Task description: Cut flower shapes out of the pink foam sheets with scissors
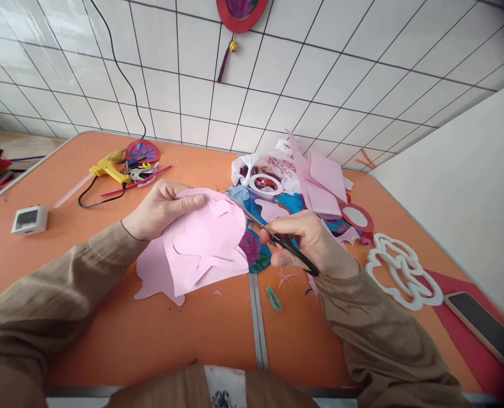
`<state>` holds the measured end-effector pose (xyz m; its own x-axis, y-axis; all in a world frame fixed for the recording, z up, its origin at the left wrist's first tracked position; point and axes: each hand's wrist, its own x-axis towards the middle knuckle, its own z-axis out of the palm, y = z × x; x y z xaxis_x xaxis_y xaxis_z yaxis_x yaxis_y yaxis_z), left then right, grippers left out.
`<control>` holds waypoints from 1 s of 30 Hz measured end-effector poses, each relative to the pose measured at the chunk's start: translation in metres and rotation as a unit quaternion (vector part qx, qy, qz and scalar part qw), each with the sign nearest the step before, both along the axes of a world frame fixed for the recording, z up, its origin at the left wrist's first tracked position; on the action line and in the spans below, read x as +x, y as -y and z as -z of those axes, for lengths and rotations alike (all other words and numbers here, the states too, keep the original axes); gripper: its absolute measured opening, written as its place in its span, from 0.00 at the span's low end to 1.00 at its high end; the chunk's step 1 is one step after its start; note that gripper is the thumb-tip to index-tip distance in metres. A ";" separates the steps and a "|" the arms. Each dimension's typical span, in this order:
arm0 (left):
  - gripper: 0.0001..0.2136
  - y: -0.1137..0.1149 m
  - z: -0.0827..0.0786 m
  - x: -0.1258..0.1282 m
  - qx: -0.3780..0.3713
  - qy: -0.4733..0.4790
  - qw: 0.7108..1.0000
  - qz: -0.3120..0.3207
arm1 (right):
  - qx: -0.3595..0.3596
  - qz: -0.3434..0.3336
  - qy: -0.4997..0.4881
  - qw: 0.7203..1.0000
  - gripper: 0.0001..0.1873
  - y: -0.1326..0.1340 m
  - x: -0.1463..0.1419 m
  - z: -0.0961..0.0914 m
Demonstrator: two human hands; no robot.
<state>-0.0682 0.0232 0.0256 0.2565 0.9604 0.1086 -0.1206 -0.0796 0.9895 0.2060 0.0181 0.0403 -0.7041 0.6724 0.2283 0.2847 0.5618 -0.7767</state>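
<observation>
My left hand (162, 209) pinches the upper left edge of a pink foam-like sheet (209, 238), thumb on top. Curved cuts run through the sheet, and flaps stand out from its surface. Scissors with black handles (292, 249) are in my right hand (309, 241), their blades pointing up and left at the sheet's right edge. Whether the blades are closed on the edge is hard to see. Beneath the held sheet, another pink cut piece (156, 269) lies on the orange table (209, 340). Blue floral fabric (256, 249) shows behind the scissors.
A yellow glue gun (110, 167) and a white box (29, 220) are on the left. Behind my hands sit a plastic bag (277, 167) and folded pink sheets (322, 181). White cloud-shaped cutouts (398, 272), a phone (485, 326) and a green clip (273, 299) lie rightward.
</observation>
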 end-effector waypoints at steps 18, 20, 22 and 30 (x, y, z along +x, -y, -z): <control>0.12 0.000 -0.006 -0.003 -0.033 -0.003 0.998 0.045 | 0.074 -0.029 0.017 0.997 0.30 -0.003 0.005 0.000; 0.13 0.000 -0.007 -0.003 -0.027 -0.014 0.998 0.046 | 0.083 -0.036 0.013 0.996 0.28 -0.004 0.008 0.003; 0.13 0.000 -0.009 -0.003 -0.022 -0.021 0.999 0.045 | 0.085 -0.039 0.013 0.996 0.28 -0.005 0.010 0.004; 0.15 0.000 -0.012 -0.001 -0.016 -0.029 0.998 0.046 | 0.093 -0.032 0.027 0.995 0.28 -0.005 0.012 0.007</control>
<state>-0.0689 0.0236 0.0375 0.3488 0.9352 0.0605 -0.0687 -0.0388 0.9969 0.2179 0.0232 0.0336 -0.7592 0.5747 0.3055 0.2816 0.7132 -0.6419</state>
